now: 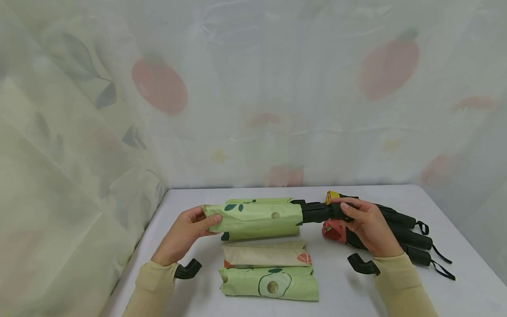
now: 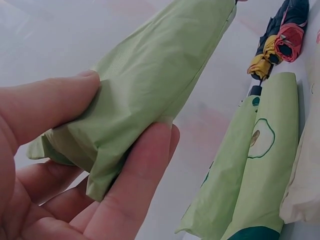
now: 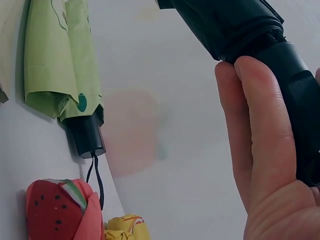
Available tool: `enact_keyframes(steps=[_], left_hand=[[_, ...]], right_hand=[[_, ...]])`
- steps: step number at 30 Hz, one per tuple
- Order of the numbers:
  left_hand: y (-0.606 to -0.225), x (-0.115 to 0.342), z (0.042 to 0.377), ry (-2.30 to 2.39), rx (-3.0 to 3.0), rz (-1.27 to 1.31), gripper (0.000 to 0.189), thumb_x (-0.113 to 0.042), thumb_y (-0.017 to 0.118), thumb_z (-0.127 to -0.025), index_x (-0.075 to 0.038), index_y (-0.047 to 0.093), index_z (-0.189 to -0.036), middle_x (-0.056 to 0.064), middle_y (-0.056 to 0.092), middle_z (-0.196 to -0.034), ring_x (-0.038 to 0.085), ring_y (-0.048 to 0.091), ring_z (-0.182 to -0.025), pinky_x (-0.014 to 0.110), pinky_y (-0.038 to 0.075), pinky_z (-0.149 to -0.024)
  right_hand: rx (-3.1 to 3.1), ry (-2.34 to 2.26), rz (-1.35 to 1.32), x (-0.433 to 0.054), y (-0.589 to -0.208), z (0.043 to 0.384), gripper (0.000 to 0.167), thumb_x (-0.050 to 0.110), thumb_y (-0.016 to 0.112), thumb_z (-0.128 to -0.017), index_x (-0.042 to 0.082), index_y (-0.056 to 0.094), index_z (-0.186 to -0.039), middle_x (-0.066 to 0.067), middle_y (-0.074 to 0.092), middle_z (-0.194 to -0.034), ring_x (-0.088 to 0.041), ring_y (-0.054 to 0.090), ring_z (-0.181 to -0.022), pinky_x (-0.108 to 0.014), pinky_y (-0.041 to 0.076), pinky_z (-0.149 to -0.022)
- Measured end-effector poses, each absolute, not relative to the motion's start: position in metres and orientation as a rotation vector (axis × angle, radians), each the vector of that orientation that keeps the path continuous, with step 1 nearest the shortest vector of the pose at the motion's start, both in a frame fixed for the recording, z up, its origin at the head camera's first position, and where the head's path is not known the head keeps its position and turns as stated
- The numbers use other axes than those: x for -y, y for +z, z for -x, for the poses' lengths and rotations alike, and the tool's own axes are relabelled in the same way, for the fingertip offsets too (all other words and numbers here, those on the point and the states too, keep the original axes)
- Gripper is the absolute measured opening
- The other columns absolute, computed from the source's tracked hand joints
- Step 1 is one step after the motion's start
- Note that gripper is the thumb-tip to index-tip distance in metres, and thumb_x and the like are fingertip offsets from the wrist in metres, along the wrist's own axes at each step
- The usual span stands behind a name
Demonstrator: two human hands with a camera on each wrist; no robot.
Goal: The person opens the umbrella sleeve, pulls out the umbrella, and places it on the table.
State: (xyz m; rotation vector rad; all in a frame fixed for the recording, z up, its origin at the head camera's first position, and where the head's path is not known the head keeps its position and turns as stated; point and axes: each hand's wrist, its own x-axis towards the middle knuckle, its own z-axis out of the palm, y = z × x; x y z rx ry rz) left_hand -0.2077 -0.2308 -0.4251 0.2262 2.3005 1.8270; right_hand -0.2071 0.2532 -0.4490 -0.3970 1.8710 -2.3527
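Observation:
A black folding umbrella [image 1: 317, 212] lies lengthwise inside a light green printed cover [image 1: 257, 218], its black end sticking out on the right. My left hand [image 1: 192, 229] pinches the cover's left end; in the left wrist view the thumb [image 2: 65, 97] presses the folded cloth against the fingers. At the other end my right hand [image 1: 370, 224] grips the umbrella's black handle [image 3: 297, 90]. Held up, the covered umbrella overlaps another green-covered umbrella [image 1: 259, 200] in the head view. In the right wrist view that one shows a black handle [image 3: 86, 135] with a wrist strap.
Nearer me on the white table [image 1: 344, 290] lie a beige cover [image 1: 265, 254] and a green avocado-print cover [image 1: 273, 284]. Several black umbrellas [image 1: 409, 237] with straps lie to the right, with red [image 1: 336, 231] and yellow [image 1: 332, 195] ends. A printed curtain [image 1: 253, 88] hangs behind.

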Motion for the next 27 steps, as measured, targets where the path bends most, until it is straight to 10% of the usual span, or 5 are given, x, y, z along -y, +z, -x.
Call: enact_keyframes(steps=[15,27], left_hand=[[-0.428,0.233,0.209,1.843,-2.306,-0.213,0.041,-0.033,0.079,-0.101,-0.003,0.07,-0.129,0.01,0.076,-0.119,0.022,0.076,-0.111,0.041,0.065,-0.098],[-0.431,0.237,0.211,1.881,-2.278,-0.247,0.042,-0.029,0.079,-0.102,0.0,0.068,-0.13,0.009,0.076,-0.118,0.021,0.076,-0.11,0.042,0.064,-0.099]], right_hand=[[-1.925,-2.272,0.31,-0.266,-0.448,0.206,0.031,0.024,0.056,-0.115,0.011,0.07,-0.14,0.006,0.074,-0.116,-0.01,0.08,-0.095,-0.024,0.06,-0.076],[-1.808,-2.353,0.367,-0.273,-0.448,0.207,0.034,0.017,0.053,-0.116,0.003,0.066,-0.144,0.002,0.077,-0.125,-0.02,0.082,-0.106,-0.033,0.064,-0.097]])
